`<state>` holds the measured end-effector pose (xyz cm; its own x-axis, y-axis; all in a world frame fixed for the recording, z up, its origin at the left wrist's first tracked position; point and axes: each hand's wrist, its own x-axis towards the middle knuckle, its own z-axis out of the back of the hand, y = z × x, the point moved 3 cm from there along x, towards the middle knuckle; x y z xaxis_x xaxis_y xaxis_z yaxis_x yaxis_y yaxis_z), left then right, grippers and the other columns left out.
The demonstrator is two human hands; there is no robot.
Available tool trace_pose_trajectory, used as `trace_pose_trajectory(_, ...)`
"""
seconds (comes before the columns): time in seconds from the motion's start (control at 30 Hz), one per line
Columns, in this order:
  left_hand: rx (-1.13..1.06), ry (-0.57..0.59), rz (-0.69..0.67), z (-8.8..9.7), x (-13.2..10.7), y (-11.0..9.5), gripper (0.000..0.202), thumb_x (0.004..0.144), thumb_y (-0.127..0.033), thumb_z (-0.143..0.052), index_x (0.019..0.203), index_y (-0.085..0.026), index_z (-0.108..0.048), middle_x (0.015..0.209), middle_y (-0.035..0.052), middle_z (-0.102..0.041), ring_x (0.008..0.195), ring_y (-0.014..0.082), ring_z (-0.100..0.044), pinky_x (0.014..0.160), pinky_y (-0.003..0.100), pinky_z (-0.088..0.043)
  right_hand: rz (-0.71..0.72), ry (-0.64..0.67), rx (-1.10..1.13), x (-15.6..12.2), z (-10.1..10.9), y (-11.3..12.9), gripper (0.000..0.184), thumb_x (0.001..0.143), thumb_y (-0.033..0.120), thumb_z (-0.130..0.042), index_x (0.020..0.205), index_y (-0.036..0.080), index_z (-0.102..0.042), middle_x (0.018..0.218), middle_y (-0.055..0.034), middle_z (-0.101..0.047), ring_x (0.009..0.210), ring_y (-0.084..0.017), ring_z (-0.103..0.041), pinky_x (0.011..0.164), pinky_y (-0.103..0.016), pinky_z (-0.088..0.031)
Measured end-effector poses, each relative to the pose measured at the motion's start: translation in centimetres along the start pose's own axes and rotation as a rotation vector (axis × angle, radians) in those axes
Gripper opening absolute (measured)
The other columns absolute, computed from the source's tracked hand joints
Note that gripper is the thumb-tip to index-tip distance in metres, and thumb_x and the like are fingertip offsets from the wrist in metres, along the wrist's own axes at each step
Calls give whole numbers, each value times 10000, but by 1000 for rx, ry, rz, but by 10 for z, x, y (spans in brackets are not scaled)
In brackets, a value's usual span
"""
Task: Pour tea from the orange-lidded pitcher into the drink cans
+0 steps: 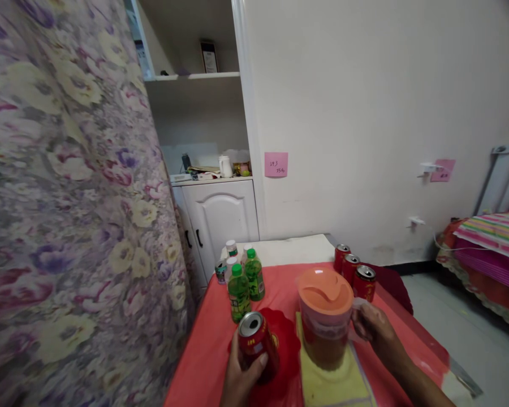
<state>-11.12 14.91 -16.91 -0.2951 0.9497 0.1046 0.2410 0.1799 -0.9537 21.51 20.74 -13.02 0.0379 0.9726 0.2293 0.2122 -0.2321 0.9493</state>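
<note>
My left hand (241,376) is wrapped round an opened red drink can (257,343), held just above a dark red mat (286,345) on the red-covered table (203,356). My right hand (375,330) grips the clear handle of a plastic pitcher (326,319) with an orange lid. The pitcher holds brown liquid in its lower part and stands on a yellow cloth (335,387). Behind the pitcher stand three more red cans (355,274) in a row. Two green-capped bottles (246,282) stand to the left of the pitcher.
Small white-capped bottles (230,254) stand at the table's far left corner. A floral curtain (68,215) hangs close on the left. A white cabinet (216,217) with shelves stands behind the table. A bed with striped bedding (492,237) lies at the right, with bare floor before it.
</note>
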Motion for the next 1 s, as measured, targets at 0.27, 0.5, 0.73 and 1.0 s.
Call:
trace_pose_trajectory(0.27, -146, -74, 68, -3, -1, -4, 907, 564, -509, -881, 1357, -235, -537, 1188, 118, -775, 1152, 422, -691, 977, 526, -567, -1, 52, 11, -1, 4, -4, 549, 808, 712, -606, 602, 204, -586, 431, 59, -416, 418, -87, -306, 482, -278, -184)
trace_pose_trajectory(0.5, -177, -57, 63, -3, -1, -4, 901, 544, -472, -912, 1338, -223, -566, 1199, 131, -767, 1184, 418, -674, 1003, 506, -549, -10, 59, 29, 2, 9, -15, 545, 829, 693, -601, 596, 201, -578, 440, 54, -419, 429, -88, -311, 485, -280, -186)
trace_pose_trajectory(0.73, -85, -30, 6, -6, -5, -16, 833, 521, -436, -936, 1266, -222, -631, 1190, 117, -775, 1148, 395, -693, 966, 474, -567, 10, -33, 71, -1, 2, -3, 494, 750, 668, -707, 651, 206, -564, 484, 79, -364, 471, -81, -245, 491, -277, -162)
trace_pose_trajectory(1.0, 8, 17, -11, -3, -3, -10, 877, 519, -468, -932, 1290, -223, -595, 1256, 130, -745, 1226, 393, -653, 1054, 486, -508, -59, -51, 85, -8, 1, 0, 497, 744, 651, -724, 613, 215, -526, 557, 70, -315, 536, -101, -234, 505, -267, -195)
